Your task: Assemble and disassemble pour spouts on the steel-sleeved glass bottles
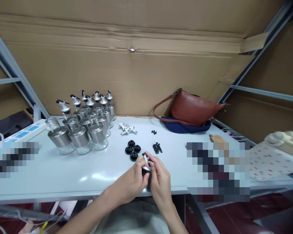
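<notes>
Close to the table's front edge, both hands are closed around one oil bottle pourer top, silver above and dark below. My left hand grips its rim and lower part. The fingers of my right hand pinch its upper end, where a small black piece shows; they partly cover it. Just beyond my left hand sit several round black caps. Silver spout pieces lie in a pile farther back. To the right are black lever strips and tiny black bits.
Glass oil bottles with steel sleeves crowd the left of the table; the rear ones carry pourers. A brown leather bag rests on a navy cloth item at back right. Cardboard walls the back. Blurred patches cover both sides.
</notes>
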### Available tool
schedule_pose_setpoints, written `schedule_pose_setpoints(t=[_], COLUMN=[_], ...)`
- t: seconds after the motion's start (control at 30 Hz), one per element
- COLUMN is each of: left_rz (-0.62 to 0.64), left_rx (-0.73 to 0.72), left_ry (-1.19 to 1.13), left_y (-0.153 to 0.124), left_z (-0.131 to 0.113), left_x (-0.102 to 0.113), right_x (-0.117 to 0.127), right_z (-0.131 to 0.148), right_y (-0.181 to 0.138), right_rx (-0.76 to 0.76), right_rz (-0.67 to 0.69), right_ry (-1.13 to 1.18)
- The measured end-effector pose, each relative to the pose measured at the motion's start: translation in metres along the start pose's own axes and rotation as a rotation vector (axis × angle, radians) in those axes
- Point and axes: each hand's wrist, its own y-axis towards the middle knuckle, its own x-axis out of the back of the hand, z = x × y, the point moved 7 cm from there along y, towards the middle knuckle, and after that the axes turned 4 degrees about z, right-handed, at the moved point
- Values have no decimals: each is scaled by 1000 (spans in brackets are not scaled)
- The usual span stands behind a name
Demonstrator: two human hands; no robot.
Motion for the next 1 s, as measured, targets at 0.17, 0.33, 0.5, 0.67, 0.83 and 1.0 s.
schedule_pose_setpoints(t=[0.17,0.33,0.5,0.67,0.83,1.0], left_rz=[44,28,-55,-171,-147,-153], left_rx=[48,-35,-63,-14,33,34], left_ry=[-56,-12,-101,-61,-19,75], left_y=[1,1,0,0,-1,0], left_z=[4,-4,-5,-1,1,-1], left_x=[-2,-1,7,16,13,14], right_x=[0,8,13,17,45,81], right_z=[-1,-13,-25,-26,-17,-18], right_y=[-2,0,1,0,25,69], right_rx=[-33,-213,-392,-349,-248,-202], right_rz=[-20,-99,-174,-178,-198,-115], right_ry=[20,189,481,386,169,-172])
